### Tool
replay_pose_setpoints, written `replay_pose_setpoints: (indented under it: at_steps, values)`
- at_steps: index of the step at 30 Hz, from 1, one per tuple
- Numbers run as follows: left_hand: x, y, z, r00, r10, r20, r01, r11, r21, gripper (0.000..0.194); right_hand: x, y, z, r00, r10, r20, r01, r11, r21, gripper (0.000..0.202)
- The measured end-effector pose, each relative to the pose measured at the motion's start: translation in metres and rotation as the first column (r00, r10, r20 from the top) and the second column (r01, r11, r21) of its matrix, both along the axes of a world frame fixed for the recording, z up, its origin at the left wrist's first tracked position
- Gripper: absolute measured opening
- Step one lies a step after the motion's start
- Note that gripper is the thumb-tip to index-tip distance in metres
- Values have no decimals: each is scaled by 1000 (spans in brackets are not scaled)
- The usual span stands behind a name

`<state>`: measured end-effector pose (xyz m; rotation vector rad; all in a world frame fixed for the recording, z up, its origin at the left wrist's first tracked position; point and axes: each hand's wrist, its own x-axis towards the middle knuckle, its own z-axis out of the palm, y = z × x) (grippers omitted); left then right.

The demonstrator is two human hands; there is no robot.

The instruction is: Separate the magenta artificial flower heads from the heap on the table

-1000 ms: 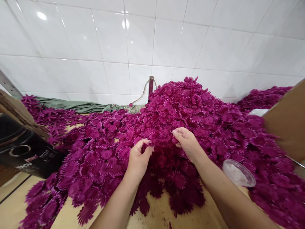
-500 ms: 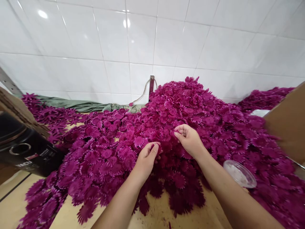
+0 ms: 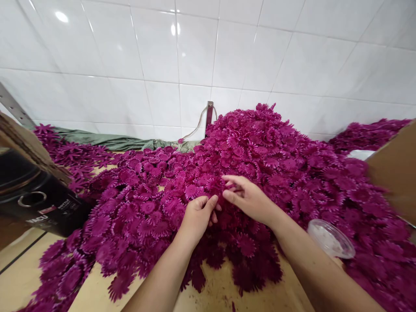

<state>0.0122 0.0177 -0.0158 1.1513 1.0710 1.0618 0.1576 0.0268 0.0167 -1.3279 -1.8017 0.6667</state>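
A broad heap of magenta artificial flower pieces, flat and fringed with petals, spreads under and around both hands. Near the middle, my left hand is closed, its thumb pressed to the bent fingers in a pinch. A magenta flower piece shows at those fingertips; most of what lies inside the pinch is hidden. Just to the right, my right hand has thumb and forefinger apart, pointing at the left fingertips. Magenta shows in the gap between them, seemingly the pile behind.
A black canister with a ring stands at left beside torn cardboard. On the right are a clear plastic tub and a cardboard box. Behind runs a white tiled wall, with green cloth along its foot.
My right hand has come left and slightly down, close to the left one, and its thumb and forefinger have parted. The left hand stays nearly in place. The view has shifted slightly.
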Motion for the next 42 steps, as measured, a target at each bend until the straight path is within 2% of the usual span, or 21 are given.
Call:
replay_pose_setpoints:
  at_steps: [2, 4, 6, 9, 11, 15, 18, 21, 23, 25, 27, 29, 32, 34, 36, 39, 40, 42]
  values:
    - [0, -1, 0, 999, -33, 31, 33, 999, -17, 45, -11, -8, 2, 982, 186, 19, -185, 982, -45, 26]
    - [0, -4, 2, 993, -79, 88, 82, 996, -31, 51, -17, -9, 2, 977, 212, 22, -211, 977, -38, 12]
    - [1, -7, 6, 978, -138, 156, 143, 990, -20, 45, -16, -4, 1, 994, 108, -11, -108, 994, -9, 8]
    - [3, -10, 11, 965, -173, 199, 172, 985, 23, 23, -4, 9, 0, 992, -112, -62, 116, 991, 73, 10]
    - [4, -10, 13, 974, -141, 178, 141, 990, 11, 28, 7, 17, 0, 973, -220, -71, 227, 966, 123, 15]
    - [5, -6, 12, 992, -55, 113, 61, 997, -49, 21, 18, 21, 2, 958, -285, 7, 280, 946, 163, 30]
    - [4, -3, 6, 999, -9, 34, 10, 999, -30, 15, 11, 13, 5, 977, -195, 85, 186, 977, 106, 35]
    - [1, -1, 1, 1000, 7, -20, -7, 1000, -15, 35, -3, 0, 9, 994, 41, 102, -41, 999, -8, 24]
    - [0, -2, 0, 1000, -8, -22, 7, 1000, -24, 48, -12, -7, 10, 978, 207, 30, -203, 974, -103, 14]
    - [0, -4, 0, 999, -49, -5, 49, 998, -36, 60, -20, -10, 8, 959, 279, -55, -285, 943, -172, 10]
    - [1, -6, 3, 994, -102, 28, 103, 994, -35, 63, -22, -8, 4, 973, 220, -74, -229, 963, -145, 7]
    - [2, -7, 5, 990, -129, 55, 129, 992, 1, 51, -19, -1, 1, 997, 66, -37, -66, 998, -20, 9]
    - [2, -7, 8, 994, -103, 20, 101, 991, 83, 17, -7, 13, -2, 987, -161, 10, 158, 975, 159, 10]
    - [2, -6, 7, 998, -63, -15, 64, 992, 106, 12, 3, 20, -2, 973, -228, 39, 216, 956, 197, 13]
    - [1, -5, 6, 999, -30, -17, 32, 994, 105, 18, 10, 22, -2, 960, -269, 78, 248, 947, 206, 20]
    - [0, -3, 4, 1000, -15, -9, 16, 995, 96, 30, 11, 16, -2, 950, -286, 124, 266, 952, 153, 54]
    - [0, -3, 4, 1000, -12, -11, 13, 995, 96, 33, 9, 12, -1, 953, -272, 134, 255, 958, 133, 60]
    - [0, -2, 5, 1000, -1, 7, 0, 995, 98, 31, 3, 2, 2, 974, -179, 139, 169, 982, 82, 54]
